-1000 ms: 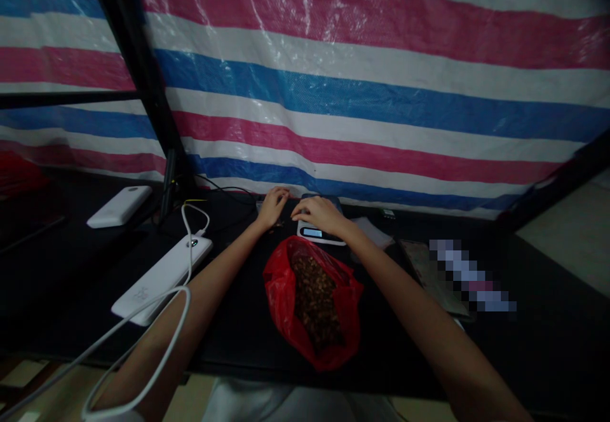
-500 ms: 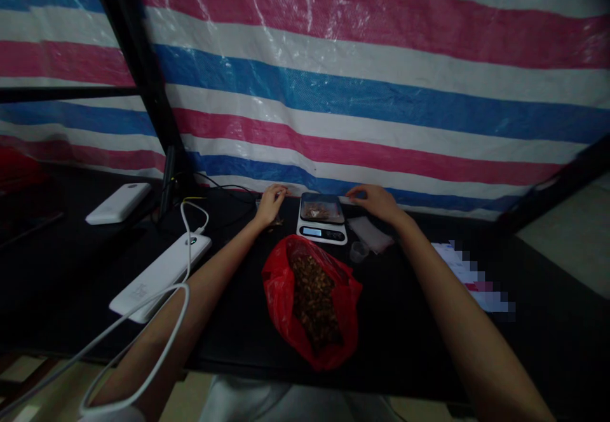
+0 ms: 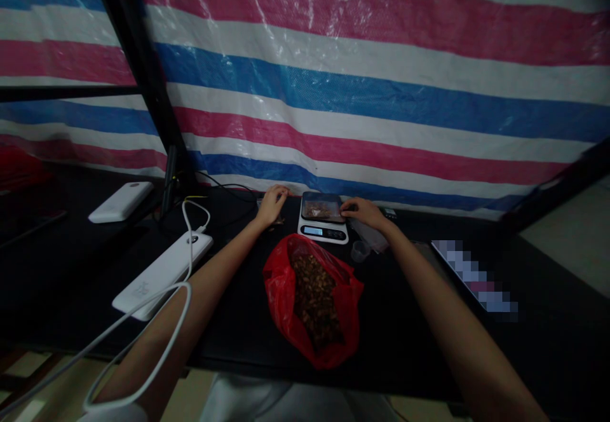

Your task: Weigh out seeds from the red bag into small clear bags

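A small clear plastic bag (image 3: 318, 210) holding brownish bits lies flat on the platform of a white digital scale (image 3: 323, 233), whose display is lit. My right hand (image 3: 365, 211) is at the scale's right side, fingertips pinched at that bag's edge. Left of the scale, my left hand (image 3: 273, 203) has its fingers drawn together; whatever is in them is too small to make out. By its wrist lie a few brown bits. In front of the scale stands an open red plastic bag (image 3: 281, 288) full of small brown pieces. A small clear cup (image 3: 359, 251) sits right of it.
Several flat clear bags (image 3: 374, 239) lie partly under my right wrist. Two white power banks (image 3: 162, 276) are on the left, one with a white cable (image 3: 183, 320) looping over my left forearm. A blurred-out phone-like object (image 3: 471, 276) lies right. Striped sheeting (image 3: 333, 117) hangs behind the black table.
My right hand has moved left, from beyond the scale's corner to the edge of the bag on it. The left hand has stayed almost still.
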The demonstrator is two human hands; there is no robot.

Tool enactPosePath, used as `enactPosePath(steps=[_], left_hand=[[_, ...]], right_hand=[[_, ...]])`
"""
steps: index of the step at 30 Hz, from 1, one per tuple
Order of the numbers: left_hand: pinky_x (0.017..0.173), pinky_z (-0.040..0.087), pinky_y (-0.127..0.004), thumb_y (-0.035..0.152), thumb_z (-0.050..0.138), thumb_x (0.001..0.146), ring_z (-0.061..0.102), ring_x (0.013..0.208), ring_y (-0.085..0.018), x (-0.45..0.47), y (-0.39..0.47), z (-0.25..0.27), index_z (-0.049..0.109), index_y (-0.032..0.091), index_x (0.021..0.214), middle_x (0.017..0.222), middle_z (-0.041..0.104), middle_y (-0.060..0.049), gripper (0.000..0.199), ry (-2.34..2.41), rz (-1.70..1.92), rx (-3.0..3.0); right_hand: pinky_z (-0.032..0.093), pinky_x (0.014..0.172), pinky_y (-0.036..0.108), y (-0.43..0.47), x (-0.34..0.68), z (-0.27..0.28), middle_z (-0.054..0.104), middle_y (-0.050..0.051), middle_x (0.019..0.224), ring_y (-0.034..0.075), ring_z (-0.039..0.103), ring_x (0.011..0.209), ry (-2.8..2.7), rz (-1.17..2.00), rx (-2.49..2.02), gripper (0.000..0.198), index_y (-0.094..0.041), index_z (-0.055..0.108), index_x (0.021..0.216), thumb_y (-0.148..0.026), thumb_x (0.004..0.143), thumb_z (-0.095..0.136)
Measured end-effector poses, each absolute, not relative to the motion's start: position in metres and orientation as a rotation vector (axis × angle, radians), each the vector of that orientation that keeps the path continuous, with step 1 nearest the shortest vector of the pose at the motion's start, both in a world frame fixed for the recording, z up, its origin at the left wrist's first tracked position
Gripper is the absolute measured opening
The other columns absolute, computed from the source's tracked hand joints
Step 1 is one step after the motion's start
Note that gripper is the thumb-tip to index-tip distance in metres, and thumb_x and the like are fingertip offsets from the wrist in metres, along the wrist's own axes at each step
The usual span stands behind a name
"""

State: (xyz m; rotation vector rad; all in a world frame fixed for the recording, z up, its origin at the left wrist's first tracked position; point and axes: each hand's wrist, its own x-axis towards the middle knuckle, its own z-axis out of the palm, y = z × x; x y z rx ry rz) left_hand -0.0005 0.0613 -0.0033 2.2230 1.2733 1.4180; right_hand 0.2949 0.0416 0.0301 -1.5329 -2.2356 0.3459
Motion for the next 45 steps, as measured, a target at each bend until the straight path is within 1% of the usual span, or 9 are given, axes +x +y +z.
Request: enactPosePath(steps=[6, 12, 16, 21, 25, 30, 35, 41, 45], left_hand=[[0.090, 0.042, -0.036, 0.023, 0.040, 0.089, 0.058, 0.094, -0.020, -0.001, 0.061, -0.004, 0.064, 0.016, 0.081, 0.091, 0.065, -0.007, 0.027, 1.255, 1.406, 2.240], [0.091, 0.042, -0.036, 0.025, 0.039, 0.090, 0.057, 0.094, -0.019, -0.001, 0.063, -0.006, 0.064, 0.017, 0.082, 0.091, 0.065, -0.006, 0.028, 1.273, 1.381, 2.254], [0.091, 0.042, -0.036, 0.024, 0.039, 0.090, 0.057, 0.094, -0.019, 0.000, 0.061, -0.004, 0.065, 0.017, 0.082, 0.091, 0.065, -0.006, 0.028, 1.274, 1.376, 2.262], [0.090, 0.042, -0.036, 0.023, 0.040, 0.089, 0.057, 0.094, -0.020, -0.001, 0.062, -0.006, 0.064, 0.016, 0.082, 0.091, 0.065, -0.006, 0.026, 1.255, 1.392, 2.265], [0.089, 0.042, -0.036, 0.024, 0.040, 0.090, 0.057, 0.093, -0.020, -0.001, 0.063, -0.007, 0.065, 0.016, 0.083, 0.090, 0.065, -0.007, 0.027, 1.253, 1.391, 2.275], [0.089, 0.042, -0.036, 0.023, 0.039, 0.090, 0.057, 0.093, -0.020, 0.000, 0.061, -0.005, 0.065, 0.017, 0.082, 0.090, 0.065, -0.006, 0.027, 1.264, 1.362, 2.277], [0.089, 0.042, -0.035, 0.022, 0.039, 0.090, 0.057, 0.093, -0.020, 0.000, 0.060, -0.005, 0.065, 0.016, 0.082, 0.089, 0.065, -0.006, 0.027, 1.269, 1.353, 2.284], [0.090, 0.041, -0.033, 0.022, 0.039, 0.090, 0.057, 0.093, -0.018, 0.000, 0.061, -0.006, 0.064, 0.016, 0.082, 0.090, 0.065, -0.005, 0.027, 1.274, 1.337, 2.287], [0.089, 0.041, -0.034, 0.021, 0.040, 0.090, 0.057, 0.093, -0.019, 0.000, 0.061, -0.006, 0.065, 0.015, 0.082, 0.090, 0.065, -0.006, 0.026, 1.264, 1.337, 2.288]], right_hand=[[0.044, 0.069, 0.027, 0.041, 0.294, 0.026, 0.069, 0.002, 0.080, 0.017, 0.060, 0.076, -2.243, 0.309, -1.518, 0.007, -0.019, 0.067, 0.074, -0.024, 0.073, 0.063], [0.043, 0.070, 0.028, 0.041, 0.294, 0.025, 0.068, 0.003, 0.089, 0.017, 0.060, 0.079, -2.230, 0.266, -1.523, 0.016, -0.021, 0.068, 0.086, -0.027, 0.073, 0.064], [0.044, 0.072, 0.029, 0.043, 0.298, 0.025, 0.069, 0.003, 0.087, 0.018, 0.061, 0.079, -2.202, 0.239, -1.544, 0.010, -0.020, 0.069, 0.079, -0.025, 0.073, 0.062], [0.047, 0.068, 0.026, 0.044, 0.319, 0.023, 0.070, 0.004, 0.081, 0.016, 0.064, 0.074, -2.136, 0.261, -1.637, 0.012, -0.017, 0.067, 0.082, -0.019, 0.074, 0.058], [0.048, 0.067, 0.023, 0.041, 0.327, 0.019, 0.071, 0.004, 0.083, 0.015, 0.065, 0.077, -2.168, 0.267, -1.697, 0.013, -0.016, 0.067, 0.084, -0.017, 0.074, 0.058], [0.047, 0.071, 0.028, 0.037, 0.319, 0.018, 0.071, 0.004, 0.094, 0.020, 0.065, 0.088, -2.248, 0.167, -1.767, 0.024, -0.021, 0.068, 0.098, -0.021, 0.079, 0.054], [0.045, 0.080, 0.031, 0.032, 0.306, 0.020, 0.071, 0.004, 0.099, 0.023, 0.063, 0.094, -2.326, 0.035, -1.836, 0.024, -0.024, 0.072, 0.094, -0.022, 0.080, 0.052], [0.045, 0.076, 0.028, 0.025, 0.300, 0.024, 0.071, 0.001, 0.097, 0.021, 0.063, 0.091, -2.391, -0.062, -1.867, 0.022, -0.027, 0.072, 0.093, -0.028, 0.081, 0.054], [0.044, 0.073, 0.028, 0.024, 0.295, 0.025, 0.071, 0.002, 0.095, 0.021, 0.063, 0.090, -2.413, -0.155, -1.867, 0.020, -0.026, 0.072, 0.092, -0.030, 0.080, 0.055]])
